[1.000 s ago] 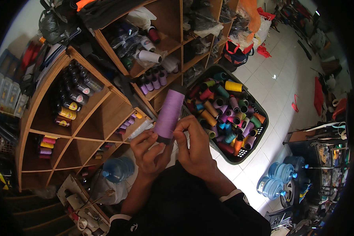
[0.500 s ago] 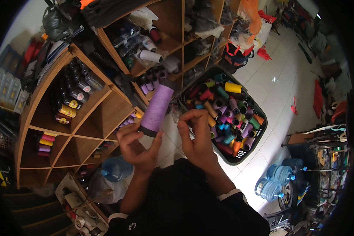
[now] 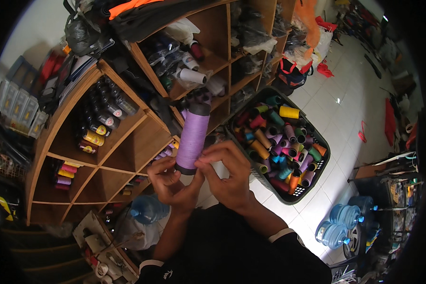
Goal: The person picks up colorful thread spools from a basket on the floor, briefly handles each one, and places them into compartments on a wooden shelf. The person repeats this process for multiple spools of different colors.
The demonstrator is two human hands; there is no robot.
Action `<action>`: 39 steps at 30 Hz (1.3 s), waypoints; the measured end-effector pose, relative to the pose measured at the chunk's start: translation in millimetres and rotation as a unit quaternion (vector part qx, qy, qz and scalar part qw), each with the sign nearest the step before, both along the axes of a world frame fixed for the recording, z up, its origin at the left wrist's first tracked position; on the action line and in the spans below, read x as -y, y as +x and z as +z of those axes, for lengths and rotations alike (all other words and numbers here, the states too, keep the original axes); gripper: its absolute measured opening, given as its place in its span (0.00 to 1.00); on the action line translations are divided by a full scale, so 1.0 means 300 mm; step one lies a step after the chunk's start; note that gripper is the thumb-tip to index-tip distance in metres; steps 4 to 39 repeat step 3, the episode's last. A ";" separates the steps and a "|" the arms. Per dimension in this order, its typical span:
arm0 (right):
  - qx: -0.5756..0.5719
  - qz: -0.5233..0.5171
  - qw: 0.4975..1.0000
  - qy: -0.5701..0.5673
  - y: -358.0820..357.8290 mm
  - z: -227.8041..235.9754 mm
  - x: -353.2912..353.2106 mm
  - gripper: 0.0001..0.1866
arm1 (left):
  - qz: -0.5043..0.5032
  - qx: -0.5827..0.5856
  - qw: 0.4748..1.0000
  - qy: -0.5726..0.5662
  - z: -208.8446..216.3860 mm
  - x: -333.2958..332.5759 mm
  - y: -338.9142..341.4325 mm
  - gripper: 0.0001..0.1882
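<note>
A tall spool of purple thread with dark ends stands nearly upright in front of me, tilted slightly to the right at its top. My left hand grips its bottom end between thumb and fingers. At the spool's lower right side, my right hand is closed in a pinch, its fingertips against the thread. Whatever those fingertips hold is too fine to make out. Right of my hands, a dark plastic basket on the floor is filled with thread spools of many colours.
A wooden shelf unit on the left holds dark and coloured spools. Another wooden shelf behind has bagged spools and a white cone. Blue water jugs stand at lower left, others at lower right. Pale tiles cover the floor.
My right hand has come left to the spool's lower side, from a pinch held apart from it. The spool now stands more upright. The whole view has shifted slightly.
</note>
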State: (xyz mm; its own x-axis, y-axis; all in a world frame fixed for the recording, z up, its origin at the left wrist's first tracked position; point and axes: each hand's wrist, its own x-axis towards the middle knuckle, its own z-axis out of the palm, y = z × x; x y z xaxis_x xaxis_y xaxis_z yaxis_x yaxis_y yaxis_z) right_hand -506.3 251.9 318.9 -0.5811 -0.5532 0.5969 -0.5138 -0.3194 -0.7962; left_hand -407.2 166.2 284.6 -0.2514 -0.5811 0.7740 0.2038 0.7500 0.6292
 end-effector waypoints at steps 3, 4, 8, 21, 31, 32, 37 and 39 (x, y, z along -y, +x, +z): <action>0.020 0.014 1.000 0.018 0.015 0.023 0.003 0.11 | 0.003 0.031 0.999 0.011 0.015 -0.003 0.010 0.28; 0.020 0.014 1.000 0.018 0.015 0.023 0.003 0.11 | 0.003 0.031 0.999 0.011 0.015 -0.003 0.010 0.28; 0.020 0.014 1.000 0.018 0.015 0.023 0.003 0.11 | 0.003 0.031 0.999 0.011 0.015 -0.003 0.010 0.28; 0.020 0.014 1.000 0.018 0.015 0.023 0.003 0.11 | 0.003 0.031 0.999 0.011 0.015 -0.003 0.010 0.28; 0.020 0.014 1.000 0.018 0.015 0.023 0.003 0.11 | 0.003 0.031 0.999 0.011 0.015 -0.003 0.010 0.28; 0.020 0.014 1.000 0.018 0.015 0.023 0.003 0.11 | 0.003 0.031 0.999 0.011 0.015 -0.003 0.010 0.28; 0.020 0.014 1.000 0.018 0.015 0.023 0.003 0.11 | 0.003 0.031 0.999 0.011 0.015 -0.003 0.010 0.28; 0.020 0.014 1.000 0.018 0.015 0.023 0.003 0.11 | 0.003 0.031 0.999 0.011 0.015 -0.003 0.010 0.28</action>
